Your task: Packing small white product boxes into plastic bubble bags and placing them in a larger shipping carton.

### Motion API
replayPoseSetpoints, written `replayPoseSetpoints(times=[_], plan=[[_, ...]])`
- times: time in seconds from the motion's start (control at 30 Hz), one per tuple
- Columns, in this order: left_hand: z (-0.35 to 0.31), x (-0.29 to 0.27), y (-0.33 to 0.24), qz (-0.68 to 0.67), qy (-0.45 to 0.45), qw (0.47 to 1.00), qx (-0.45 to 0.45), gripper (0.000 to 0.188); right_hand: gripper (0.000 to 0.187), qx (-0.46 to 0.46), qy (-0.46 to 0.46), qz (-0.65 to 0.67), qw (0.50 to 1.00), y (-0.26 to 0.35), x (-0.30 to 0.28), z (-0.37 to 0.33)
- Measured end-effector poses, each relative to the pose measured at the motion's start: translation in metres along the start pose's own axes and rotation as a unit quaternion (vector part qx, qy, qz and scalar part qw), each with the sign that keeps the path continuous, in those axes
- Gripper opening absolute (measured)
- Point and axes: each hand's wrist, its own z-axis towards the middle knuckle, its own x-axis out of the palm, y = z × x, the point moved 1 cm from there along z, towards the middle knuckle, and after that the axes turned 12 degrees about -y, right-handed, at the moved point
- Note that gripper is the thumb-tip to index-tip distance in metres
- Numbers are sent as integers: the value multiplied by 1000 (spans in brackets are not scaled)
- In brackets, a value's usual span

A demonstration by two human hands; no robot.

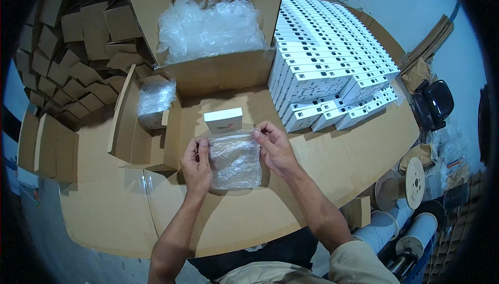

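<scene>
A clear plastic bag (235, 165) hangs between my two hands, its upper edge held out wide. My left hand (197, 168) pinches the bag's upper left corner between thumb and fingers. At the upper right corner, my right hand (274, 148) grips the bag the same way. Just beyond the bag's upper edge stands a small white box (223, 120) on the cardboard-covered table (208, 234). To the left is an open brown carton (125, 123) with wrapped items in clear plastic (156, 99) at its far end.
A large carton (218, 68) full of clear plastic bags (210, 27) stands at the back. White boxes (332, 60) are stacked in rows at the right. Folded brown cartons (78, 60) pile up at the far left. Cable spools (416, 182) lie beyond the table's right edge.
</scene>
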Motion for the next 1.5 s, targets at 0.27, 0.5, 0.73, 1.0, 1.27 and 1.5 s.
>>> replayPoseSetpoints(times=[0.27,0.5,0.73,1.0,1.27,1.5], plan=[[0,0,-4,71,-75,992,70,28,19,-107,-79,-228,965,-6,44,-20],[4,-1,0,76,-75,991,85,28,31,-185,-142,-292,928,1,45,-20],[-16,13,6,-66,-11,997,-25,22,31,-258,-191,-306,896,0,37,-17],[-6,1,4,-31,-34,998,-35,19,39,-216,-216,-244,920,1,37,-19],[-6,10,-3,-137,69,985,-80,26,35,-229,-184,-263,919,-3,32,-16],[-6,8,-4,-51,200,972,-114,26,21,-125,-160,-139,969,12,26,-12]])
